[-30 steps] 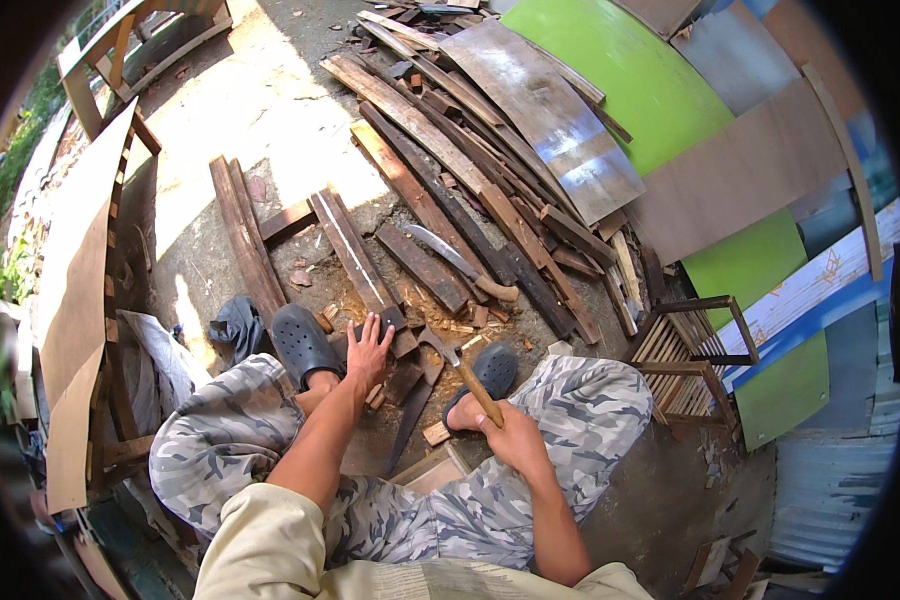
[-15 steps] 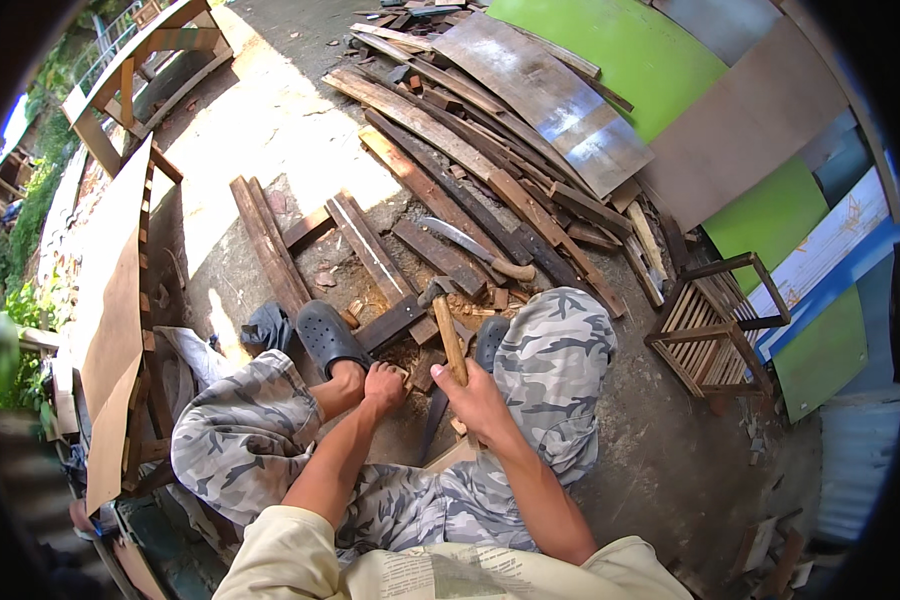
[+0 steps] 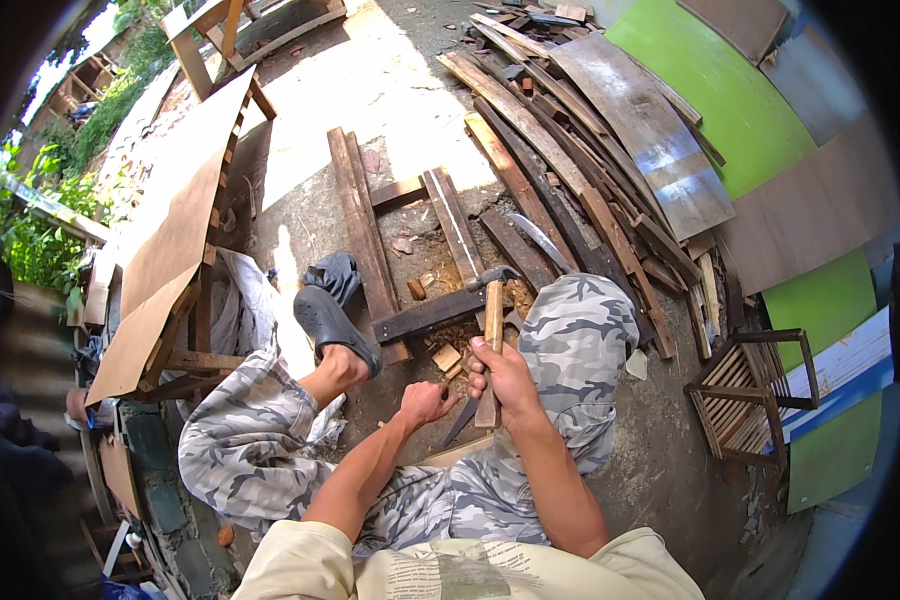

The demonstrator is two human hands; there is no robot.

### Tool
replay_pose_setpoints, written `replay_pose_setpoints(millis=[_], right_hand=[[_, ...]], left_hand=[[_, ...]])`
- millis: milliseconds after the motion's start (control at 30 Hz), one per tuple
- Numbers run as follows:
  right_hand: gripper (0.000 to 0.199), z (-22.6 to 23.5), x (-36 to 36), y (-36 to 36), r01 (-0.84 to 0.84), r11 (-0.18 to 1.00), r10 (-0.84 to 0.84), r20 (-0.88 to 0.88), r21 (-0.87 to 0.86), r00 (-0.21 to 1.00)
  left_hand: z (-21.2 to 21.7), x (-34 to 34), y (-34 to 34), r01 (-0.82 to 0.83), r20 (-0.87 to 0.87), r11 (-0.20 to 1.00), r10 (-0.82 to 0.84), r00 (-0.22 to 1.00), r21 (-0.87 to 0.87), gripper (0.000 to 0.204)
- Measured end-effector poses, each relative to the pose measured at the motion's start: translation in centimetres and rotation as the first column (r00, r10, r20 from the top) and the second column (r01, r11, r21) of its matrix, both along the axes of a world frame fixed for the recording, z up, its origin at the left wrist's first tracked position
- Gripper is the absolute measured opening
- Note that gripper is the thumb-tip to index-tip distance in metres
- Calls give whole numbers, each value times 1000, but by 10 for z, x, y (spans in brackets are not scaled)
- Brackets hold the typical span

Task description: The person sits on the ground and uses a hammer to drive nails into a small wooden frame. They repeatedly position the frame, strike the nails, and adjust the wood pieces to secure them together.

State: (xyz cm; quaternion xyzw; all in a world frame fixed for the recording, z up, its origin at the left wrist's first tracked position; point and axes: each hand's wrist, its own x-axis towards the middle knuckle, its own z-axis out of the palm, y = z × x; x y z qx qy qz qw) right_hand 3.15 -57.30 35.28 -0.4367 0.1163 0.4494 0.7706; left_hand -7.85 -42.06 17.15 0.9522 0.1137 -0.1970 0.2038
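My right hand (image 3: 507,382) is wrapped around the wooden handle of a claw hammer (image 3: 494,318), held upright with its metal head away from me. Close to its left, my left hand (image 3: 426,402) is closed, fingers curled; whatever it might hold is hidden. Beyond both hands lies a frame of dark timber, its near crosspiece (image 3: 425,316) joined to long boards (image 3: 362,230). Small wood blocks (image 3: 447,358) and shavings lie just this side of it. A dark flat blade (image 3: 460,422) shows between my hands. Beside my right knee, a curved blade (image 3: 543,238) is partly hidden.
Long planks (image 3: 530,110) are piled at the far right with a metal-looking sheet (image 3: 645,130) on top. A slatted wooden crate (image 3: 745,400) stands at right. At left is a low plywood-topped bench (image 3: 175,270). My left foot wears a dark clog (image 3: 332,328).
The view has swung left. My left hand has drawn back from the frame toward me, and my left foot has moved away from it. The right hand keeps hold of the hammer.
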Motion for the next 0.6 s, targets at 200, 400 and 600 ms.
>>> replay_pose_setpoints(millis=[200, 400, 600], right_hand=[[18, -1, 5, -5, 11, 999, -12, -49, -30, 999], [18, -8, 14, -9, 91, 982, -103, -66, -166, 992], [18, -27, 20, -14, 138, 965, -161, -86, -224, 983]], left_hand=[[-28, -5, 18, -148, 262, 988, 157, 952, -52, 37], [-35, 29, 44, -161, 488, 984, 175, 855, -70, 45], [-39, 88, 84, -184, 313, 967, 123, 942, 174, 91]])
